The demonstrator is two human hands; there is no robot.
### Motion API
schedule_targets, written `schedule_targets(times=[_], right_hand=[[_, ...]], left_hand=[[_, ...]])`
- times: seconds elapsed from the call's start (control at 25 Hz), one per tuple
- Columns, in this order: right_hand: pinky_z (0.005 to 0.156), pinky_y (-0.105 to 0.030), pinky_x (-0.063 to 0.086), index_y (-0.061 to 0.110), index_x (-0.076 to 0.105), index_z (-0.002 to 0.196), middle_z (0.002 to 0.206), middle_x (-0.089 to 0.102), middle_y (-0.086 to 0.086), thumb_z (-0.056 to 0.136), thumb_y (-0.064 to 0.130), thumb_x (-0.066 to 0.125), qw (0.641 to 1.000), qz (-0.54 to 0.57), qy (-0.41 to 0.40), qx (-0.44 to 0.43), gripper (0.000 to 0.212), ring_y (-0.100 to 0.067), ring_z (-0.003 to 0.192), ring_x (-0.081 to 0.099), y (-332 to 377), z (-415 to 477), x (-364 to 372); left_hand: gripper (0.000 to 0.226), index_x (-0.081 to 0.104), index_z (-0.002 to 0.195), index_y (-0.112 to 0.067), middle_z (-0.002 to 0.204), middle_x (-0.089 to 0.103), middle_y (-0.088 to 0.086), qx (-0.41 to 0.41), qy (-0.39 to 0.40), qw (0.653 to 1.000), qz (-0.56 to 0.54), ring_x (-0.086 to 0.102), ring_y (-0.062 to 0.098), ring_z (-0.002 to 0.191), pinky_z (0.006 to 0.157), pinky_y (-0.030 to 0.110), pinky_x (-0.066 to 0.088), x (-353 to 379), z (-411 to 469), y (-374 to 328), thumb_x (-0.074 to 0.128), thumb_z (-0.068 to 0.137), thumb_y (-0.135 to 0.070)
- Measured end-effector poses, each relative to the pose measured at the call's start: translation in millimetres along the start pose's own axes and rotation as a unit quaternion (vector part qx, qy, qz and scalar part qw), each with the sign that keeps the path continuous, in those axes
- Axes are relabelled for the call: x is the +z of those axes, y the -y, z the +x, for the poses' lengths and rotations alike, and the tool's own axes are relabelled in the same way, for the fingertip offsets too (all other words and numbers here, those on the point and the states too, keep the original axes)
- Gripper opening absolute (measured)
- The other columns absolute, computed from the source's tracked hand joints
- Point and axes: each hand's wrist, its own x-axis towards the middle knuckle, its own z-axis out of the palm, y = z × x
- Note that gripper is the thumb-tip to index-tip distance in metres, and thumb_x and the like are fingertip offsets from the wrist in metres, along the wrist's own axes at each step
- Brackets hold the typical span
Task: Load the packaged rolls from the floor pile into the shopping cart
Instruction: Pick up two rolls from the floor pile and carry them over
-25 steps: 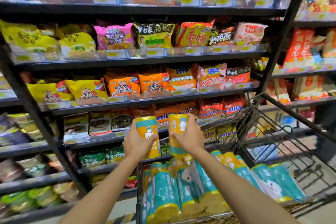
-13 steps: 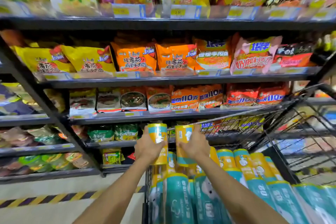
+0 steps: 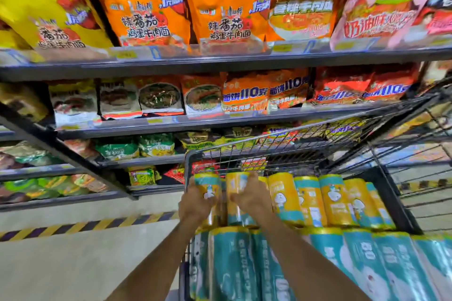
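Left grip [image 3: 195, 203] is clenched round one yellow-and-teal packaged roll [image 3: 208, 186]. Right grip [image 3: 252, 199] grasps a second roll [image 3: 236, 183] just beside it. Both rolls stand upright in the shopping cart [image 3: 188, 161], in its corner at 11 o'clock from the person. They line up with the upright row already loaded [image 3: 337, 203], which runs off toward 3 o'clock. Motion blur makes it uncertain whether their bases have touched down. Hazard one: the left roll sits against the cart rim at 9 o'clock, so releasing it before it seats could tip it over the wire onto the floor [image 3: 73, 264]. Hazard two: forcing the pair into a tight gap may crush the wrappers or topple the neighbouring row. Compared with half a second earlier, both grips have dropped from above the basket edge to inside it. The view has also closed in on the noodle shelf [image 3: 220, 58].
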Motion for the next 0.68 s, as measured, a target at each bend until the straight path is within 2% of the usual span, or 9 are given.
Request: schedule_targets(times=[0.16,0.28,0.4,0.52,0.68], right_hand=[[0.081,-0.033,0.048,0.006,0.038,0.129,0.12,0.057,-0.012,0.079,0.035,0.074,1.0,-0.018,0.005,-0.015,0.068,-0.03,0.11,0.058,0.3,8.0,4.2],[0.083,-0.034,0.048,0.008,0.034,0.135,0.124,0.055,-0.011,0.08,0.036,0.074,0.999,-0.045,0.006,-0.013,0.074,-0.03,0.114,0.056,4.4,8.1,15.0],[0.085,-0.035,0.049,0.008,0.032,0.139,0.126,0.055,-0.011,0.081,0.039,0.073,0.998,-0.068,0.0,-0.005,0.078,-0.029,0.116,0.055,6.2,9.1,19.4],[0.085,-0.034,0.049,0.008,0.033,0.139,0.126,0.056,-0.011,0.081,0.041,0.072,0.996,-0.086,-0.011,-0.001,0.077,-0.029,0.116,0.056,5.6,8.3,22.9],[0.083,-0.033,0.048,0.009,0.04,0.133,0.125,0.057,-0.01,0.089,0.034,0.064,0.992,-0.118,-0.025,-0.021,0.056,-0.028,0.115,0.056,2.5,4.9,22.2]], left_hand=[[0.08,0.014,0.149,-0.014,0.133,0.054,0.013,-0.004,0.012,0.998,0.06,0.052,0.033,0.12,0.092,0.035,0.043,5.6,2.6,-1.6,0.06,0.089,-0.04],[0.08,0.012,0.149,-0.013,0.131,0.055,0.012,-0.014,0.014,0.995,0.093,0.053,0.034,0.119,0.09,0.036,0.045,7.8,5.7,-3.1,0.057,0.09,-0.045],[0.078,0.022,0.145,-0.015,0.126,0.059,0.011,-0.026,0.0,0.996,0.089,0.057,0.033,0.114,0.086,0.036,0.047,10.4,6.0,-0.2,0.059,0.087,-0.05],[0.07,0.031,0.139,-0.016,0.119,0.063,0.012,-0.006,-0.021,0.997,0.074,0.059,0.034,0.109,0.081,0.036,0.047,11.6,1.1,5.5,0.059,0.086,-0.052],[0.065,0.032,0.143,-0.016,0.125,0.059,0.014,0.009,-0.008,0.998,0.067,0.053,0.036,0.116,0.088,0.038,0.045,5.1,7.2,13.3,0.053,0.091,-0.05]])
